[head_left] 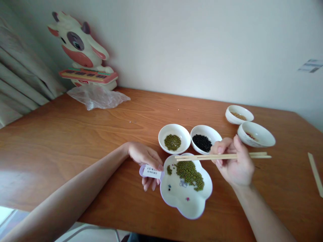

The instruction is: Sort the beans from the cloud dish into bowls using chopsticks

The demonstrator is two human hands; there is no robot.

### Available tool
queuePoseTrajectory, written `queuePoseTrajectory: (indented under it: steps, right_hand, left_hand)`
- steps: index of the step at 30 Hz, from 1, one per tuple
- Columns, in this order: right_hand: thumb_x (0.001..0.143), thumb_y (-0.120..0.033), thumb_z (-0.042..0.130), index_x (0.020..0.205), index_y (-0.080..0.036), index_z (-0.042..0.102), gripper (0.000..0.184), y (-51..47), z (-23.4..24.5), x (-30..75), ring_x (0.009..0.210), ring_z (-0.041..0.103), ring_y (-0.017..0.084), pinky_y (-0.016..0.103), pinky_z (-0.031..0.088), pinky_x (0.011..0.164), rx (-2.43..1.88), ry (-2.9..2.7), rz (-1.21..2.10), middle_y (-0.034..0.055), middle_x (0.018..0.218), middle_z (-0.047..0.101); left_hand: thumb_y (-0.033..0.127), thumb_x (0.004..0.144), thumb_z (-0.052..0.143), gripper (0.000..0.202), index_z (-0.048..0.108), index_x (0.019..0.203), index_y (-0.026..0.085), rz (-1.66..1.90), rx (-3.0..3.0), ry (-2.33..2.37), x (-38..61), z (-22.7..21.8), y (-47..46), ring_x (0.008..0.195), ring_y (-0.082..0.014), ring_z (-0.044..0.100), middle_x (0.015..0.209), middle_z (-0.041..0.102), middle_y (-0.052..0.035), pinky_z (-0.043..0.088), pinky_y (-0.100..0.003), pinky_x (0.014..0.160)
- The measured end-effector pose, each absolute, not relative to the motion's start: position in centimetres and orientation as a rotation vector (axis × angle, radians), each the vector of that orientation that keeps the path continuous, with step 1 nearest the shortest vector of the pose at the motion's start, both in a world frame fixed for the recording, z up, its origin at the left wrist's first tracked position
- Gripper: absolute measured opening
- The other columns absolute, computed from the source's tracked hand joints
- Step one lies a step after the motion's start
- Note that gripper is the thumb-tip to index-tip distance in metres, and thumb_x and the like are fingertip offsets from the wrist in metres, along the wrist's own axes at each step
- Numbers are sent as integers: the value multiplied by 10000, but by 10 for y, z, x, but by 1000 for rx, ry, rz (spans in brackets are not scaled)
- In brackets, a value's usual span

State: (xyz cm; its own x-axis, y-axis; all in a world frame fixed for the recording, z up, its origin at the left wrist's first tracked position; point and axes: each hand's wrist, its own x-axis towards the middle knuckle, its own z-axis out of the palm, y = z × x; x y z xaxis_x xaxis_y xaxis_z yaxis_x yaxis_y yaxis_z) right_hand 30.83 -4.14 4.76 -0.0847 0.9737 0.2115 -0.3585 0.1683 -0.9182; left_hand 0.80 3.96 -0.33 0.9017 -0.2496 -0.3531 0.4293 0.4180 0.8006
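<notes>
My left hand (145, 160) grips the labelled handle of a white flower-shaped dish (188, 205) that holds a heap of green mung beans (190, 173) and a few stray dark beans. My right hand (234, 161) is closed on a pair of wooden chopsticks (254, 155), which lie level with their tips over the dish's far rim. Just beyond the dish stand a white bowl of green beans (174, 137) and a white bowl of black beans (205, 138).
Two more small white bowls (239, 114) (256, 134) stand at the right rear of the wooden table (75, 134). A cow-shaped toy (83, 57) and a crumpled clear plastic bag (98, 97) sit by the wall. A paper chopstick sleeve (315, 173) lies at far right.
</notes>
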Motion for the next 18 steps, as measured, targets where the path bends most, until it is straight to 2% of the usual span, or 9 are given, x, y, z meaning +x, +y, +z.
queuePoseTrajectory:
  steps: [4, 11, 18]
  right_hand:
    - [1058, -509, 309, 657, -199, 704, 642, -49, 44, 307, 482, 497, 127, 264, 364, 432, -788, -1271, 1240, 29, 539, 548]
    - [1074, -490, 276, 698, -194, 738, 665, -48, 57, 306, 566, 559, 162, 305, 406, 503, -831, -1681, 1122, 64, 621, 647]
    - [1077, -445, 287, 733, -217, 747, 618, -56, 56, 309, 576, 597, 177, 330, 424, 557, -802, -1751, 994, 51, 620, 651]
  left_hand:
    - [445, 998, 538, 355, 744, 1090, 171, -443, 1053, 198, 8, -6, 39, 794, -253, 771, 1046, 772, -135, 616, -336, 667]
    - [397, 1039, 487, 392, 694, 1098, 70, -428, 1022, 212, 8, -2, 37, 818, -214, 769, 1014, 757, -153, 603, -282, 721]
    - [429, 1023, 503, 375, 713, 1075, 124, -429, 1029, 176, 9, 0, 39, 822, -220, 773, 997, 760, -127, 613, -287, 700]
